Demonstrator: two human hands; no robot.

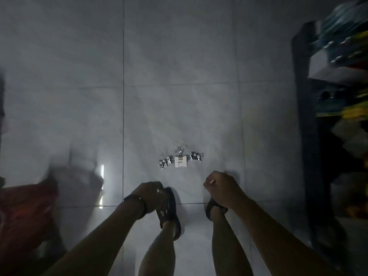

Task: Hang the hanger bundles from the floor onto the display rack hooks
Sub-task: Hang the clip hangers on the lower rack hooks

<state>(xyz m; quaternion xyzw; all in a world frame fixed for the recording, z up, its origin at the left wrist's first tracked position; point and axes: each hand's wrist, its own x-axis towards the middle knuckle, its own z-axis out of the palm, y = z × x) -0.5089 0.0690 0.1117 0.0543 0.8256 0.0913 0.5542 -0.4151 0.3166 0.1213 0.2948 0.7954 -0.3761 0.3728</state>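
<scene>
One hanger bundle point(180, 160) lies on the grey tiled floor, just ahead of my feet: shiny metal clip hangers with a white label at the middle and hooks pointing away from me. My left hand point(150, 195) hangs above my left foot with its fingers curled and nothing in it. My right hand point(221, 189) is lower right of the bundle, also curled into a loose fist and holding nothing. Both hands are apart from the bundle. The rack's hooks are not discernible in this dim, blurred view.
A dark blue shelving rack point(310, 136) with colourful packaged goods stands along the right edge. A red bag or cloth point(25, 216) lies on the floor at the lower left. My feet in dark sandals point(169, 212) stand on the tiles.
</scene>
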